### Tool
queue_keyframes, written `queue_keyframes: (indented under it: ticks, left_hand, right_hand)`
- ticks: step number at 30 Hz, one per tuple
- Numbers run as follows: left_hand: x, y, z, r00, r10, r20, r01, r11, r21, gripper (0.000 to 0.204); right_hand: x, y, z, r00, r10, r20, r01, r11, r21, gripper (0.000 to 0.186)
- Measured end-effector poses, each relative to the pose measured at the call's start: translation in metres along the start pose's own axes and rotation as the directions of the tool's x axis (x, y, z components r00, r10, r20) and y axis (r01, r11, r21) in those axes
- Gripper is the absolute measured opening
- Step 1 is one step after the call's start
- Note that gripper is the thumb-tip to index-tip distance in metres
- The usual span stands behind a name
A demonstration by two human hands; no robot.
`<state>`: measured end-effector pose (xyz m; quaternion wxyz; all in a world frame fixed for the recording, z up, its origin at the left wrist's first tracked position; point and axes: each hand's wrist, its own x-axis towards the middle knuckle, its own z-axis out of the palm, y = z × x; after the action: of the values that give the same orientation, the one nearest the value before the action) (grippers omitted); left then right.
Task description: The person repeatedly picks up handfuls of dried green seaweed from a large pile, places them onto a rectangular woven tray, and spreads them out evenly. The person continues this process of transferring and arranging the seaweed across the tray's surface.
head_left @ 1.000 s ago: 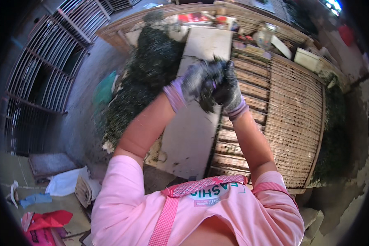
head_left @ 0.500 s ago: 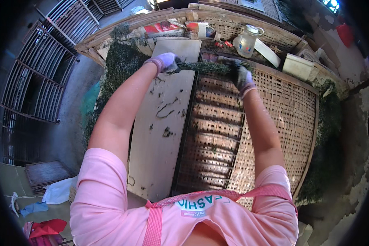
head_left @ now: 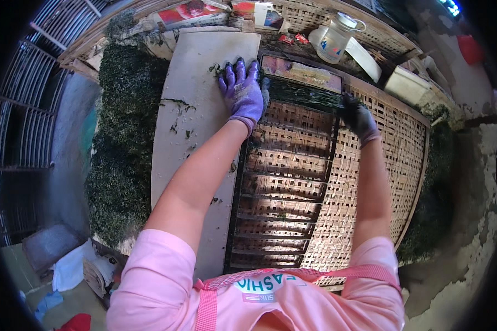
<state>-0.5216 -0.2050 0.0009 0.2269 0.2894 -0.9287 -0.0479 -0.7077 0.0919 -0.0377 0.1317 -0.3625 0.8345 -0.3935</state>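
Note:
My left hand (head_left: 243, 96), in a purple glove, lies with its fingers spread on the upper right part of a pale board (head_left: 196, 116). Dark scraps are scattered over that board. Just to its right, a bundle of dark green, seaweed-like strands (head_left: 303, 95) fills a slot near the far end of a black slatted frame (head_left: 281, 176). At the right end of this bundle is my right hand (head_left: 359, 118), in a dark, stained glove. Its fingertips are dark against the frame's edge, so their grip is unclear. Several narrower slots run down the frame toward me.
The frame rests on a woven bamboo tray (head_left: 386, 160). A heap of dark green strands (head_left: 121, 143) lies left of the board, with more beyond the tray's right edge. A clear jar (head_left: 337, 38) and a white box (head_left: 406, 88) stand at the back. Metal racks (head_left: 25, 127) stand far left.
The bundle held stretched between both hands now lies in the frame's slot. My left hand has moved right and opened onto the board; my right hand has shifted slightly right and nearer me.

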Motion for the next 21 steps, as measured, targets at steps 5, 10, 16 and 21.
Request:
queue_keyframes:
  ticks: [5,10,16,21]
  left_hand:
    - [0.004,0.0,-0.005,1.0,0.023,-0.02,-0.024,0.999,-0.038,0.057]
    - [0.012,-0.011,0.029,0.945,0.226,-0.235,-0.255,0.962,-0.101,0.041]
    - [0.021,-0.077,-0.012,0.9,0.372,-0.227,-0.435,0.734,-0.521,0.048]
    - [0.038,-0.276,-0.022,0.901,-0.276,-0.335,0.316,0.946,0.068,0.036]
  right_hand:
    - [-0.019,-0.047,-0.108,0.819,0.463,-0.339,-0.574,0.672,-0.468,0.027]
    - [0.036,-0.126,0.01,0.976,-0.082,-0.203,0.033,0.972,-0.232,0.031]
    - [0.028,-0.107,0.083,0.951,0.042,-0.306,-0.131,0.953,-0.275,0.038]
    - [0.036,-0.121,0.096,0.942,0.036,-0.335,-0.162,0.919,-0.358,0.035]
